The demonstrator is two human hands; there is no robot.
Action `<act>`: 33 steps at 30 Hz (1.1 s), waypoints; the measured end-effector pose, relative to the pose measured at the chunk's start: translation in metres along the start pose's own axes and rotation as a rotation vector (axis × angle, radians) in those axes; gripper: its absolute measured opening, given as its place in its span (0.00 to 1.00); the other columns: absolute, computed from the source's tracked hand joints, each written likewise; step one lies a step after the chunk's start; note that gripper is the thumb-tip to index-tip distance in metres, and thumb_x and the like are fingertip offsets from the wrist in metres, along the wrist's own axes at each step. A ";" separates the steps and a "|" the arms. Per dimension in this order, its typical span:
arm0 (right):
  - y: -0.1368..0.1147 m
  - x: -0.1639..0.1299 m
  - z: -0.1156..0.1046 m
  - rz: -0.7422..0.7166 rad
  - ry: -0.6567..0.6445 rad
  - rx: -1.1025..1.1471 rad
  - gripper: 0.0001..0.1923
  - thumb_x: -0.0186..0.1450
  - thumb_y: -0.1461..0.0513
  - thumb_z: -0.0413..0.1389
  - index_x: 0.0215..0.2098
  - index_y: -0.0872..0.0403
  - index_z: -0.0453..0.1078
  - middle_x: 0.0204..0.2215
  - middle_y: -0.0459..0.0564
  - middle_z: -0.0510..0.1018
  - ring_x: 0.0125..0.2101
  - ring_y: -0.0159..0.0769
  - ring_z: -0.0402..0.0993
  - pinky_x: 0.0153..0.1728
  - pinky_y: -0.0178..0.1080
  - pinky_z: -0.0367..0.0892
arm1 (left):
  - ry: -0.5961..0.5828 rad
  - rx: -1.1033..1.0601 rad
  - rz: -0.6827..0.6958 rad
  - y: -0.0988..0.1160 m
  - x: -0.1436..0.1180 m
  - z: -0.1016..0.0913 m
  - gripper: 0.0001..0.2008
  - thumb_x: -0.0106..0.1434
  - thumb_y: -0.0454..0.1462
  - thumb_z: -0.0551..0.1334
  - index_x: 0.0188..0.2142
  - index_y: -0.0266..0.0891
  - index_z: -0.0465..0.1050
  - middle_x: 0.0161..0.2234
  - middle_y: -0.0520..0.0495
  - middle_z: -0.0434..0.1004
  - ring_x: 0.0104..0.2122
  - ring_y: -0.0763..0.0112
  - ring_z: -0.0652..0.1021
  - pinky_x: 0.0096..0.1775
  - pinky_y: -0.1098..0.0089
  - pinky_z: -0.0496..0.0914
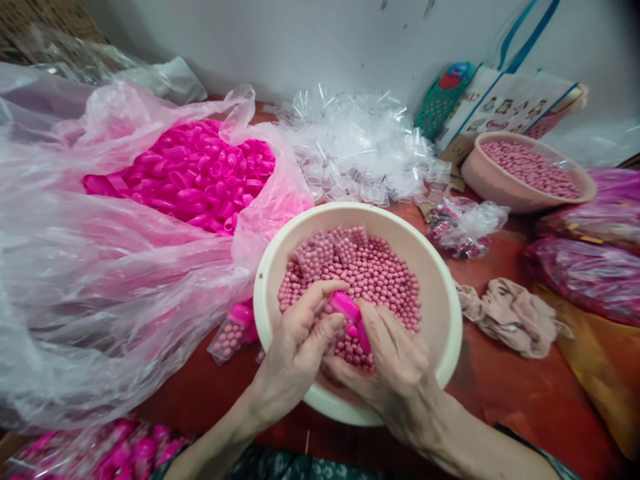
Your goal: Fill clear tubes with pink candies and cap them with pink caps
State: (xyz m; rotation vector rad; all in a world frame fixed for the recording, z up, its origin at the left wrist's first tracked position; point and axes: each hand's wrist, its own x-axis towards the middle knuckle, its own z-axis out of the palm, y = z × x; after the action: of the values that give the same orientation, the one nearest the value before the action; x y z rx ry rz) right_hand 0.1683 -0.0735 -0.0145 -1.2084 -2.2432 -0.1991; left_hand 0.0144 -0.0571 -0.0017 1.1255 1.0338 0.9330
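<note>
Both hands are together over a cream basin of small pink balls. My left hand is closed around what looks like a small clear plastic container, mostly hidden by the fingers. Against it, my right hand pinches a bright pink plastic cap; a second pink piece shows just below, near the right fingertips. Clear packs filled with balls lie in the basin's far part. Left of the basin rests a clear container with a pink cap, holding pink balls.
A big translucent bag of pink caps lies open at left. Clear empty containers are heaped behind the basin. At right are a second basin of balls, a crumpled cloth and wrapped purple bundles.
</note>
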 end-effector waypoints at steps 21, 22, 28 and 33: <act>-0.006 0.011 0.010 -0.124 0.047 -0.135 0.24 0.65 0.58 0.53 0.51 0.72 0.62 0.38 0.68 0.76 0.39 0.50 0.74 0.36 0.43 0.73 | 0.083 -0.132 0.087 -0.002 -0.002 0.001 0.10 0.66 0.38 0.56 0.47 0.44 0.64 0.30 0.53 0.63 0.29 0.76 0.64 0.38 0.75 0.63; -0.005 0.011 0.007 -0.098 0.027 -0.054 0.24 0.65 0.59 0.53 0.52 0.70 0.61 0.40 0.68 0.76 0.42 0.50 0.74 0.38 0.44 0.73 | 0.078 -0.153 0.092 -0.002 -0.001 0.001 0.10 0.66 0.38 0.56 0.47 0.44 0.64 0.29 0.53 0.64 0.29 0.76 0.65 0.37 0.75 0.64; 0.019 0.026 -0.026 0.468 -0.195 0.831 0.16 0.64 0.60 0.56 0.49 0.56 0.64 0.26 0.46 0.77 0.23 0.32 0.76 0.22 0.32 0.73 | -0.023 -0.280 0.010 0.000 0.000 0.002 0.15 0.66 0.39 0.55 0.52 0.45 0.61 0.31 0.52 0.66 0.28 0.76 0.67 0.30 0.76 0.65; 0.030 0.036 -0.035 0.435 -0.073 0.726 0.07 0.63 0.62 0.56 0.40 0.54 0.70 0.30 0.47 0.77 0.28 0.32 0.76 0.28 0.33 0.73 | -0.085 -0.179 -0.011 0.003 -0.001 0.002 0.20 0.66 0.39 0.56 0.57 0.47 0.59 0.37 0.50 0.71 0.33 0.74 0.72 0.37 0.74 0.68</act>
State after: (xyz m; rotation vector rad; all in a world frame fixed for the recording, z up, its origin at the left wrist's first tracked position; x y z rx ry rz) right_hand 0.1917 -0.0436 0.0297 -1.2365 -1.7807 0.7678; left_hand 0.0161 -0.0583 0.0013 1.0012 0.8687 0.9417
